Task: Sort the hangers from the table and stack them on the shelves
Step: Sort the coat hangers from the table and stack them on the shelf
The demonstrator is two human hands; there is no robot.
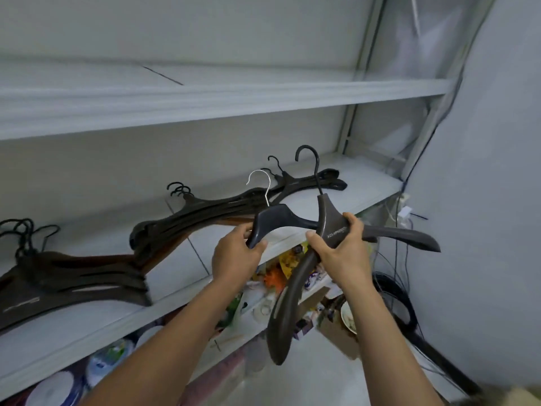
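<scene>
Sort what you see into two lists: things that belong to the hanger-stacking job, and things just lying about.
Job: silver-hooked hanger, in left hand; black-hooked hanger, in right hand; hanger stacks; shelf.
Lying about: plates; colourful packets; cables.

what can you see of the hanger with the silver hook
The silver-hook hanger is dark grey and plastic-looking, with a thin silver wire hook standing up from its neck. The left hand grips its left arm. Its other arm runs behind the black-hook hanger held in the right hand.
</scene>
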